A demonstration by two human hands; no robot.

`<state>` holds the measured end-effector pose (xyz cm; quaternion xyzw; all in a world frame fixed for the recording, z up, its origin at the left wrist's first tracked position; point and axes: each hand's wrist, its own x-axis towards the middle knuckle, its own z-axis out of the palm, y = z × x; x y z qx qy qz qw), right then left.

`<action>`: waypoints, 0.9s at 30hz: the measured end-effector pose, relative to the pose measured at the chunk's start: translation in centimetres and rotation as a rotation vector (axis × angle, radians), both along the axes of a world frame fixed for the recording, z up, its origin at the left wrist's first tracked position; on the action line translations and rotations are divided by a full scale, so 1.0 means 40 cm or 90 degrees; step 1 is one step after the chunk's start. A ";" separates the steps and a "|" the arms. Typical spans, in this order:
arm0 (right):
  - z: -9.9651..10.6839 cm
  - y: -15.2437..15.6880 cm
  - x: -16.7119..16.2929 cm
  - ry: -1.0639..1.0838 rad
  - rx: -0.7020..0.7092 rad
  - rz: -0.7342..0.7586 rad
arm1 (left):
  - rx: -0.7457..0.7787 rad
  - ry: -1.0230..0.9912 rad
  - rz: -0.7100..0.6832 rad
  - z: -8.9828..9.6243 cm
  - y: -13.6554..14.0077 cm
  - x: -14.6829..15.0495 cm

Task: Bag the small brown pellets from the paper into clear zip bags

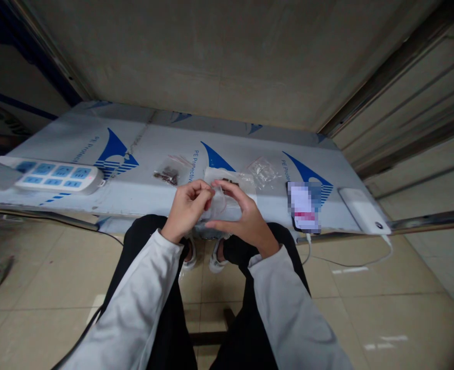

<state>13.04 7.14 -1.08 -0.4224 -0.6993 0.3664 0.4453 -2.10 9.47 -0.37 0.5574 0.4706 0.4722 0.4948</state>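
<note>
A small clear plastic bag (218, 203) is held up over the front edge of the table. My left hand (188, 208) is closed in a pinch on the bag's left side. My right hand (246, 213) curves around its other side, thumb and fingers spread well apart. The right fingertips are close to the bag's top; whether they touch it I cannot tell. Behind the hands, small brown pieces (229, 182) lie on a clear plastic sheet or bag (252, 189), partly covered by my right fingers.
To the left are a bag of dark pieces (168, 174) and a white power strip (62, 176). On the right lie a bag of clear small parts (264, 170), a phone (304, 206) and a white power bank (363, 210) with a cable. A wall panel (219, 61) rises behind the film-covered table (153, 136).
</note>
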 end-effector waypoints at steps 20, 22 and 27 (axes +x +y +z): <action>-0.001 0.018 -0.028 0.186 0.005 -0.201 | -0.308 -0.108 -0.022 -0.054 -0.025 0.116; 0.002 0.051 0.003 0.130 0.033 -0.218 | -0.205 0.022 0.055 -0.062 -0.007 0.088; -0.002 0.185 0.112 -0.295 0.070 -0.120 | -0.104 0.100 0.222 -0.080 0.050 -0.015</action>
